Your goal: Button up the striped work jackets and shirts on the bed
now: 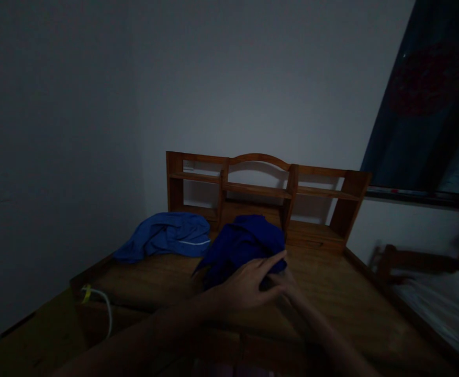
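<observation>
Two crumpled blue cloth garments lie on the brown wooden table [350, 309]. The darker navy garment [243, 246] sits bunched near the middle, in front of the one low wooden shelf rack [260, 191] standing against the wall. The lighter blue garment with a thin white stripe [166, 235] lies just to its left, apart from both hands. The left hand [248, 285] rests flat on the navy garment's near edge, fingers spread, grip released. The right hand [288, 285] touches the same edge, partly covered; its grip cannot be told. One white cable [105, 306] hangs over the table's left edge.
</observation>
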Demonstrator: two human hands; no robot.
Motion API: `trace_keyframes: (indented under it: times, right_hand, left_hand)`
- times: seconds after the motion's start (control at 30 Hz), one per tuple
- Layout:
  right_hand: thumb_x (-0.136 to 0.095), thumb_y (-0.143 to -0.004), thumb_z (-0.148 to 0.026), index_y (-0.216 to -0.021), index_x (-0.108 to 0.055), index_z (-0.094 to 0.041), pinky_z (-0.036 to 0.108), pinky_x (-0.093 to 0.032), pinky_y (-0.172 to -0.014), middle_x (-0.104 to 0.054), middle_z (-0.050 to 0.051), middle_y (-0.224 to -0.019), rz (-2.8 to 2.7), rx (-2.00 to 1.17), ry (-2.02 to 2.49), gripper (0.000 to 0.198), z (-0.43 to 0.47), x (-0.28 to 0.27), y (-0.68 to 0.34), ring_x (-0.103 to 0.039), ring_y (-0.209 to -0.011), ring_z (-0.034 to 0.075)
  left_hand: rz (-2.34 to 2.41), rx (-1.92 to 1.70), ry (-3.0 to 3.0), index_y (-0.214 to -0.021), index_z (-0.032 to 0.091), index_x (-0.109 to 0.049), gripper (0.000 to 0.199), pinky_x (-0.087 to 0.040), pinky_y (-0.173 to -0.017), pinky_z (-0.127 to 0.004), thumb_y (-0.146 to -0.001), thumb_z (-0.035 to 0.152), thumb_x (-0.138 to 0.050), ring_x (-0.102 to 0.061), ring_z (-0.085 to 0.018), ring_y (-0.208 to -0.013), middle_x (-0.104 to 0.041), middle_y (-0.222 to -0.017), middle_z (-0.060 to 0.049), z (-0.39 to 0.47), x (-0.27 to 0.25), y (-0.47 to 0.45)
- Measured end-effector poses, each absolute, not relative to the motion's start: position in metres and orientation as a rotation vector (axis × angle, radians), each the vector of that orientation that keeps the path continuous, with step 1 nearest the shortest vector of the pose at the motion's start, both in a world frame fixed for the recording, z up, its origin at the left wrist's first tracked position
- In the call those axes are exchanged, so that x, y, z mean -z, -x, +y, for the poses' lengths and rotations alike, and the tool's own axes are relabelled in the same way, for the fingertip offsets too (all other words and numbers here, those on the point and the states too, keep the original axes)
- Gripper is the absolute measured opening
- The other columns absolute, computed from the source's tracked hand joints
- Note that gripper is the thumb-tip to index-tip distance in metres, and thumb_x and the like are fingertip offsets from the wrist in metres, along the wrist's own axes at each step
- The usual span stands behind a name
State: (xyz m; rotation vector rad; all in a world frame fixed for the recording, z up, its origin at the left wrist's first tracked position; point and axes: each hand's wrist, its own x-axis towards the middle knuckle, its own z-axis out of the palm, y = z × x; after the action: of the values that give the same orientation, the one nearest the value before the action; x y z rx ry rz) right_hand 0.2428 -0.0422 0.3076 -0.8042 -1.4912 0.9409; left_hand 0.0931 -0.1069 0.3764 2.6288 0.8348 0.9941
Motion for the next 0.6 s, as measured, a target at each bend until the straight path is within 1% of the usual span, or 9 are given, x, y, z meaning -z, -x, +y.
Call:
trace_keyframes:
  times: [0.07,0.13,0.2,0.23,0.3,0.4,0.5,0.53,0.6]
  right_hand:
    - [-0.069,-0.066,-0.039,-0.143,-0.012,-0.033,0.044,-0.041,-0.097,-0.051,0.007,-0.127,-1.43,-0.982,0.836,0.096,-0.047,-0.31,-0.263,-0.05,-0.115,0.027]
    - [-0.07,-0.065,-0.037,-0.143,-0.013,-0.032,0.044,-0.041,-0.098,-0.05,0.008,-0.129,-1.389,-1.015,0.866,0.096,-0.053,-0.318,-0.28,-0.05,-0.116,0.027]
    - [-0.07,-0.067,-0.038,-0.142,-0.014,-0.032,0.044,-0.042,-0.095,-0.048,0.007,-0.131,-1.39,-1.045,0.909,0.095,-0.056,-0.329,-0.293,-0.049,-0.116,0.027]
    - [-0.068,-0.069,-0.041,-0.142,-0.015,-0.034,0.044,-0.044,-0.093,-0.046,0.007,-0.132,-1.397,-1.07,0.942,0.091,-0.056,-0.334,-0.298,-0.049,-0.116,0.027]
    - [-0.061,-0.075,-0.048,-0.141,-0.017,-0.036,0.044,-0.048,-0.088,-0.044,0.006,-0.134,-1.398,-1.132,1.027,0.08,-0.053,-0.342,-0.303,-0.05,-0.115,0.026]
    - [-0.058,-0.076,-0.051,-0.141,-0.018,-0.034,0.044,-0.049,-0.086,-0.047,0.008,-0.131,-1.415,-1.168,1.124,0.078,-0.046,-0.343,-0.301,-0.055,-0.109,0.026]
    - [-0.07,-0.066,-0.037,-0.142,-0.016,-0.025,0.043,-0.04,-0.098,-0.045,0.01,-0.132,-1.622,-0.951,1.092,0.094,-0.039,-0.33,-0.293,-0.05,-0.116,0.026]
    - [-0.071,-0.065,-0.031,-0.142,-0.016,-0.022,0.043,-0.036,-0.102,-0.042,0.011,-0.135,-1.708,-0.827,1.066,0.096,-0.037,-0.324,-0.291,-0.045,-0.12,0.025]
    - [-0.065,-0.067,-0.022,-0.143,-0.016,-0.019,0.042,-0.03,-0.106,-0.038,0.011,-0.138,-1.835,-0.594,1.033,0.091,-0.035,-0.312,-0.289,-0.039,-0.125,0.025]
  left_hand:
    - [0.863,-1.043,-2.582,-0.14,0.03,-0.023,0.063,-0.039,-0.099,-0.034,-0.084,0.041,-0.05,-0.05,-0.019,-0.115,-0.052,-0.128,-0.004,-0.105,-0.379,-0.092]
    - [0.993,-1.217,-2.537,-0.135,0.03,-0.033,0.051,-0.036,-0.101,-0.036,-0.086,0.036,-0.047,-0.048,-0.019,-0.116,-0.053,-0.125,-0.004,-0.091,-0.38,-0.087]
    - [1.225,-1.463,-2.446,-0.13,0.028,-0.04,0.045,-0.028,-0.106,-0.041,-0.086,0.031,-0.047,-0.041,-0.022,-0.123,-0.049,-0.128,-0.006,-0.069,-0.378,-0.079]
    - [1.337,-1.552,-2.387,-0.13,0.027,-0.041,0.046,-0.024,-0.108,-0.044,-0.084,0.03,-0.049,-0.036,-0.023,-0.126,-0.045,-0.131,-0.007,-0.058,-0.375,-0.075]
    - [1.46,-1.563,-2.273,-0.132,0.026,-0.037,0.056,-0.022,-0.108,-0.047,-0.079,0.031,-0.056,-0.032,-0.026,-0.129,-0.039,-0.135,-0.009,-0.037,-0.367,-0.066]
    - [1.378,-1.24,-2.171,-0.138,0.022,-0.027,0.083,-0.031,-0.103,-0.044,-0.068,0.038,-0.068,-0.038,-0.029,-0.125,-0.04,-0.134,-0.013,-0.016,-0.348,-0.055]
    - [1.318,-1.013,-2.187,-0.141,0.018,-0.02,0.102,-0.033,-0.101,-0.044,-0.058,0.041,-0.074,-0.038,-0.031,-0.125,-0.038,-0.136,-0.017,-0.012,-0.33,-0.053]
    - [1.311,-0.994,-2.216,-0.141,0.019,-0.019,0.103,-0.033,-0.101,-0.044,-0.057,0.04,-0.075,-0.037,-0.032,-0.126,-0.036,-0.137,-0.017,-0.013,-0.326,-0.054]
    - [1.293,-0.999,-2.248,-0.142,0.021,-0.018,0.103,-0.033,-0.101,-0.045,-0.057,0.04,-0.074,-0.037,-0.032,-0.126,-0.036,-0.138,-0.015,-0.017,-0.324,-0.056]
